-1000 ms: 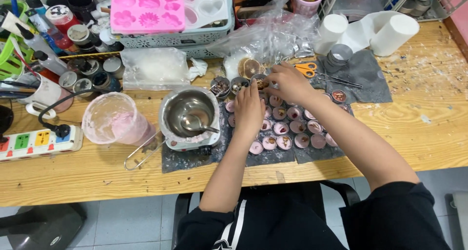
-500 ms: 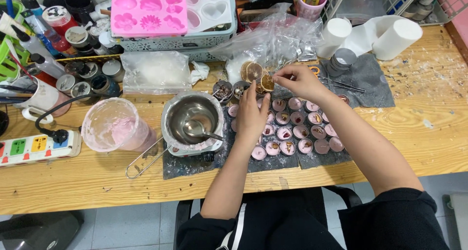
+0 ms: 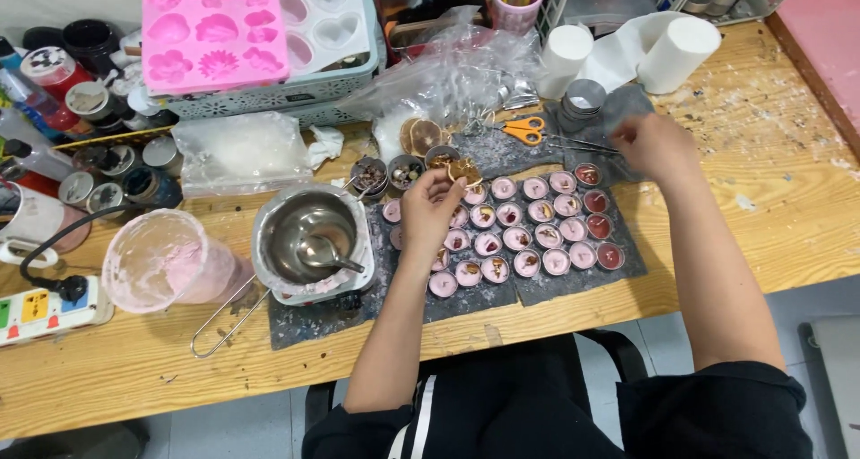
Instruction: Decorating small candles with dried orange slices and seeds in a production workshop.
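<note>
The left hand (image 3: 432, 206) pinches a dried orange slice (image 3: 463, 170) between fingertips, above the rows of small pink wax-filled cups (image 3: 524, 226) on the grey mat (image 3: 573, 275). The right hand (image 3: 657, 145) rests loosely curled near the stacked metal tins (image 3: 584, 98); whether it holds anything cannot be told. Orange scissors (image 3: 525, 129) lie between. A steel melting pot (image 3: 309, 231) stands beside the left forearm.

Seeing bright, even overhead light; soft shadows; slight motion blur on my right hand (image 3: 654, 145); mild edge distortion.
</note>
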